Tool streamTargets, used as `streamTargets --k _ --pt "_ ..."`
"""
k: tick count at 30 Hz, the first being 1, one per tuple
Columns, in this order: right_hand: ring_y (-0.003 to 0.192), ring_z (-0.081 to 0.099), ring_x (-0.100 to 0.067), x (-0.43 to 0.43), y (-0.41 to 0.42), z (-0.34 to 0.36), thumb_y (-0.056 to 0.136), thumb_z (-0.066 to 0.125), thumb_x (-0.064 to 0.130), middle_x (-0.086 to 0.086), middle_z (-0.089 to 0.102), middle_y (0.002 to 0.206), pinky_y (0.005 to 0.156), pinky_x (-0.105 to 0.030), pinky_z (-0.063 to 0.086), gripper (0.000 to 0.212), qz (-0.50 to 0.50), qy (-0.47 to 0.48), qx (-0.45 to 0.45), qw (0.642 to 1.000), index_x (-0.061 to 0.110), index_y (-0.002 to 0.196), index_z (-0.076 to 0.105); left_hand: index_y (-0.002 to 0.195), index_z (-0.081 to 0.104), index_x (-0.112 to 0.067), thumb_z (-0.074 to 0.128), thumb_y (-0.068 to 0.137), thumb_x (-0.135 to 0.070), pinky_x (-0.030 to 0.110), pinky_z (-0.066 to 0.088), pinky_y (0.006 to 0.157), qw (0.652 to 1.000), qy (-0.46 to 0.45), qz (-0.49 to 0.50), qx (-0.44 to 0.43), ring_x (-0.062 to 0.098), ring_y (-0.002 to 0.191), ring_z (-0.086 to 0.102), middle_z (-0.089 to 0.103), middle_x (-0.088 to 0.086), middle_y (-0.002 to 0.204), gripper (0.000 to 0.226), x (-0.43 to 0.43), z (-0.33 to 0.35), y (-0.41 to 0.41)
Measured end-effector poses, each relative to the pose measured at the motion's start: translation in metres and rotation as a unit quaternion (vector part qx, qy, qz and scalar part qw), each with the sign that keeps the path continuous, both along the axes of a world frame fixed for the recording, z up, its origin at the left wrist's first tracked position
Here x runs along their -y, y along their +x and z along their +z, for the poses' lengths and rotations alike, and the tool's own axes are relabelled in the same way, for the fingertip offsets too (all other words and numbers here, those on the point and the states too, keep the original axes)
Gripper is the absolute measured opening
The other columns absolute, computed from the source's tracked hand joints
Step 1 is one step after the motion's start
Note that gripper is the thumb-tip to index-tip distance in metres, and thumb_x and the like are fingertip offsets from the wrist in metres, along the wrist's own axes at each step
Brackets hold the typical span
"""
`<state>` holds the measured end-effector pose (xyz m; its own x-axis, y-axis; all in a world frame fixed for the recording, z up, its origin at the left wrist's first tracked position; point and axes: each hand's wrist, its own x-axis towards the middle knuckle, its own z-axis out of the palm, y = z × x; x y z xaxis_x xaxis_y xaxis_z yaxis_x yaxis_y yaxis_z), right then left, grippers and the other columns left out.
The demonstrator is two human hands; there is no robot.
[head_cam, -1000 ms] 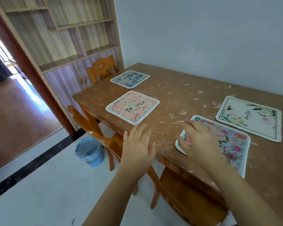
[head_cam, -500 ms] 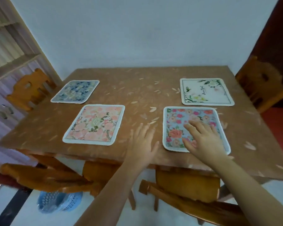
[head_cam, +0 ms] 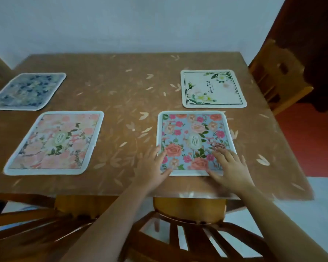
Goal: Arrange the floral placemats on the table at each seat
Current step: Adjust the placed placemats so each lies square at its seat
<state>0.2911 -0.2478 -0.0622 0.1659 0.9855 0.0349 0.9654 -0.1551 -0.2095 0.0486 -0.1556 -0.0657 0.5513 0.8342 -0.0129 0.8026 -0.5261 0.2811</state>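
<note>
**Now left hand (head_cam: 151, 168) and right hand (head_cam: 229, 167) are pressing flat on the rose placemat (head_cam: 194, 137)**

Both hands are lying released, fingers straight, grasping nothing. They are covering the near corners of the rose placemat, which is sitting at 5 o'clock on the bench (head_cam: 121, 91). A white placemat (head_cam: 213, 88) is lying at 2 o'clock and a pink placemat (head_cam: 55, 142) at 7. A blue placemat (head_cam: 27, 91) at 10 is running off the left edge. A near chair (head_cam: 187, 233) is standing at 6, a side chair (head_cam: 278, 76) at 3. Lettering in the rose placemat's oval is blurring beyond reading.
</note>
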Motion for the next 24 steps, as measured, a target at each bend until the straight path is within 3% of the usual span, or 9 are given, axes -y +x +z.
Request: streamTargets --k 7,12,15,20,24 --pt "0.136 0.019 -0.024 -0.004 0.020 -0.044 0.082 0.047 0.060 -0.003 0.028 0.149 0.106 -0.056 0.019 0.070 -0.010 -0.070 -0.008 0.997 0.027 0.140 0.026 0.140 0.025 -0.025 0.044 0.084 -0.059 0.058 0.014 0.109 0.997 -0.071 -0.010 -0.038 0.024 0.139 0.004 0.009 0.000 0.154 0.069 -0.009 -0.051 0.013" --pt "0.138 0.010 -0.022 -0.008 0.022 -0.059 0.080 0.041 0.066 -0.001 0.019 0.152 0.108 -0.051 0.015 0.077 -0.005 -0.103 0.010 0.995 0.028 0.143 0.019 0.136 0.034 -0.026 0.048 0.081 -0.061 0.060 0.011 0.107 0.995 -0.085 -0.028 -0.049 0.022 0.139 -0.003 0.005 -0.002 0.154 0.067 -0.013 -0.072 0.011" --pt "0.138 0.009 -0.024 -0.009 0.022 -0.065 0.077 0.043 0.070 -0.001 0.019 0.152 0.107 -0.051 0.014 0.081 -0.003 -0.106 0.013 0.994 0.029 0.142 0.020 0.133 0.041 -0.027 0.053 0.080 -0.058 0.062 0.013 0.105 0.995 -0.076 -0.056 -0.014 0.023 0.139 0.002 0.012 -0.001 0.153 0.063 -0.019 -0.076 0.009" --pt "0.138 0.015 -0.028 -0.009 0.023 -0.068 0.074 0.048 0.071 -0.006 0.027 0.149 0.105 -0.056 0.015 0.082 -0.002 -0.088 0.002 0.996 0.027 0.140 0.028 0.124 0.053 -0.016 0.067 0.076 -0.044 0.063 0.034 0.097 0.991 -0.031 -0.116 0.050 0.030 0.132 0.029 0.039 0.012 0.142 0.058 -0.023 -0.075 0.016" --pt "0.138 0.015 -0.028 -0.008 0.024 -0.068 0.067 0.021 0.082 -0.005 0.027 0.149 0.105 -0.059 0.016 0.091 -0.004 -0.082 -0.001 0.997 0.028 0.140 0.028 0.124 0.053 -0.018 0.062 0.078 -0.050 0.061 0.030 0.100 0.993 -0.012 -0.108 0.039 0.026 0.134 0.026 0.039 0.008 0.142 0.057 -0.019 -0.077 0.025"
